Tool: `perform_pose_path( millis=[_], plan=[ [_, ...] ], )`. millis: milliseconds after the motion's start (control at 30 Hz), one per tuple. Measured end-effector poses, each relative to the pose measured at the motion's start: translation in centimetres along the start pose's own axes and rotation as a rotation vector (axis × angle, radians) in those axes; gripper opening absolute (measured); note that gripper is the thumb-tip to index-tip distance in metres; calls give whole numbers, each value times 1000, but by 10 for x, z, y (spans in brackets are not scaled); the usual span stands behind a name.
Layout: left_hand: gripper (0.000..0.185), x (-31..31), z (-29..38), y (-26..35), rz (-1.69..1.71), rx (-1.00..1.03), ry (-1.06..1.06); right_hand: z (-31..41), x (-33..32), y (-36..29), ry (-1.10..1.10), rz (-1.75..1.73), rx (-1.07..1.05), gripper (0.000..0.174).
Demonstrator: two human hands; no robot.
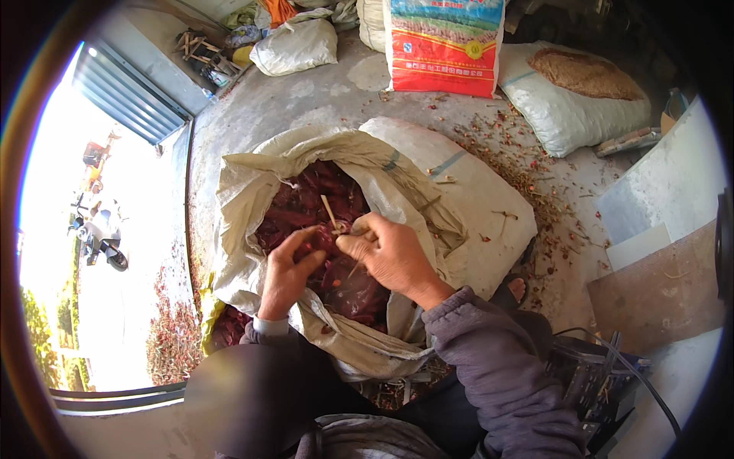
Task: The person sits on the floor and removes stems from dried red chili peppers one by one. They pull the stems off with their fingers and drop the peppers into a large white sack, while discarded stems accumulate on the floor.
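Observation:
An open woven sack (241, 189) with its rim folded outward stands before me, holding dark red dried chili peppers (292, 198). Above the peppers, my right hand (390, 252) pinches a pale dried stem (328, 211) between thumb and forefinger. What hangs from the stem's lower end is hard to make out against the red below. My left hand (289, 272) is just left of it, over the sack's mouth, its thumb and forefinger apart with nothing plainly held between them.
A white woven sack (487, 195) lies behind the open one. Stem scraps (533, 189) litter the concrete floor. A printed red bag (444, 69) and a full sack (573, 115) stand farther back. At right are boards (659, 287) and a black cable (648, 384); at left, a doorway with a parked scooter (103, 229).

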State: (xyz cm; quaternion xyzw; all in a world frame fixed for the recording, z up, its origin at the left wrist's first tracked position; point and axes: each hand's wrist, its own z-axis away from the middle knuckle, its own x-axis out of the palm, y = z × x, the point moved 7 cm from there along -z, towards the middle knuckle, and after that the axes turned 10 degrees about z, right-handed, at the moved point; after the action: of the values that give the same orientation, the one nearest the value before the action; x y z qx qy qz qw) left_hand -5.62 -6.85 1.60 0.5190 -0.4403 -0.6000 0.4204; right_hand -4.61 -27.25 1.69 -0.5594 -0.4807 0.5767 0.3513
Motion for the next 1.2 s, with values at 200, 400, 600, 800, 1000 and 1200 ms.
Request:
perform_pose_path(
  millis=[200,400,600,800,1000,1200],
  plan=[
    [46,38,23,1,256,-143,-144,12,7,-20,56,156,-346,28],
    [25,56,26,14,-87,179,-130,25,6,-27,104,642,-388,31],
    [15,60,28,31,-293,287,-217,30,1,-29,50,715,-474,37],
    [17,56,35,48,-228,325,-169,20,-1,-6,-23,118,-183,34],
    [17,48,37,19,126,111,-75,26,27,16,-260,-525,243,36],
    [15,56,39,-8,503,-6,37,28,28,17,-135,-556,272,36]
  ],
)
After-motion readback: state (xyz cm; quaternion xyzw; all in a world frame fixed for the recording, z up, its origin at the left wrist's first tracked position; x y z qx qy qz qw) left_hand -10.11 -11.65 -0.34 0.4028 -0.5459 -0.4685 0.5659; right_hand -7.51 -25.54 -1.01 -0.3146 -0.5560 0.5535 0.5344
